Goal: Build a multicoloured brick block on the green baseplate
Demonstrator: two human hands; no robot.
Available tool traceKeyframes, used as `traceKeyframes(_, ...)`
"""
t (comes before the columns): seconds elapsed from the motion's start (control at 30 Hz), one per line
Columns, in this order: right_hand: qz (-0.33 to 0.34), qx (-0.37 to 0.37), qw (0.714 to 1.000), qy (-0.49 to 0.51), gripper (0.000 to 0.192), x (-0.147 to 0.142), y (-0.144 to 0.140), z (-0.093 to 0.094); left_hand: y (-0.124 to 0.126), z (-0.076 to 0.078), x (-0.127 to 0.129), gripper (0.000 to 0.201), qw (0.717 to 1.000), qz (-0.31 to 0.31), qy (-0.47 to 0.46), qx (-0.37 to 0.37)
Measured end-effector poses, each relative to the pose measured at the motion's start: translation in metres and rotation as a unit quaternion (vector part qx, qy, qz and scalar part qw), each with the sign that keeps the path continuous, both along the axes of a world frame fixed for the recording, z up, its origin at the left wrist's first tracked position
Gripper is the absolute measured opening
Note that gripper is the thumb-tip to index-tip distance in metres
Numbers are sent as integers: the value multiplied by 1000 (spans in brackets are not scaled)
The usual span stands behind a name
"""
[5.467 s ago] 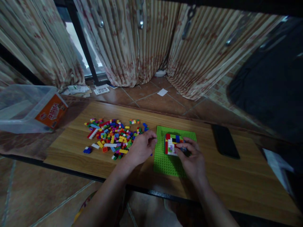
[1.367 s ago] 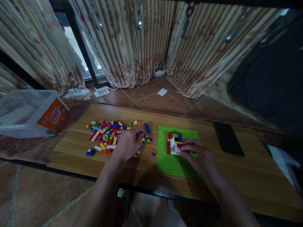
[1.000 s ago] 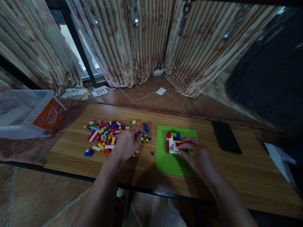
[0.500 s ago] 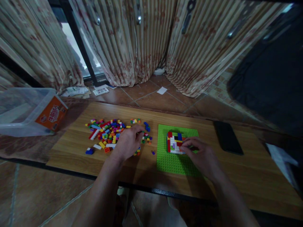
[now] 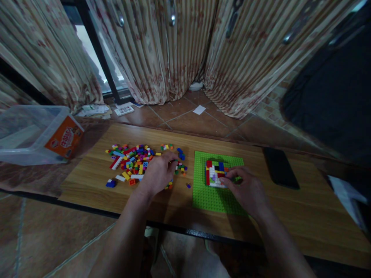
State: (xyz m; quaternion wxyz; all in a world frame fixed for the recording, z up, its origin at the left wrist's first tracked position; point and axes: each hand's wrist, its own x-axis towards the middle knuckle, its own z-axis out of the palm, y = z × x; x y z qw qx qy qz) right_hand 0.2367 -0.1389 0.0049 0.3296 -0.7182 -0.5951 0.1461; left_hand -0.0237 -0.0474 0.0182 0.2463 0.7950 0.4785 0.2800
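Note:
A low build of toy bricks (image 5: 213,179), in red, white, blue, yellow and black, sits on a green studded baseplate (image 5: 203,199). At its right side is my right hand (image 5: 247,189), thumb and forefinger pinched against the bricks; whatever lies between the fingertips is hidden. My left hand (image 5: 159,173) is over the right side of a pile of loose toy bricks (image 5: 135,158). Its fingers are closed in a pinch, and what they hold, if anything, is too small to make out. A tiny purple brick (image 5: 188,185) lies between the pile and the baseplate.
A black phone (image 5: 280,168) lies right of the baseplate on the wooden table (image 5: 95,185). To the left stands a clear plastic bin (image 5: 34,150) with an orange label. Curtains (image 5: 150,58) hang beyond the table, and papers (image 5: 124,110) lie on the floor.
My right fingertips have shifted slightly at the build's right side. My left hand stays over the pile, nearly unmoved. The view has shifted a little.

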Motion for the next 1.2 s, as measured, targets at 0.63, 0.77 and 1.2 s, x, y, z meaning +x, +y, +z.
traceKeyframes(0.63,11,0,1000,-16,25,-1,3,-1,-2,3,0,18,1000,5,17,-11)
traceKeyframes(0.77,10,-4,1000,-13,25,-1,3,-2,-2,2,0,17,1000,1,23,-11)
traceKeyframes(1.2,14,-2,1000,-13,22,-3,3,-1,-3,1,2,20,999,-12,26,-15)
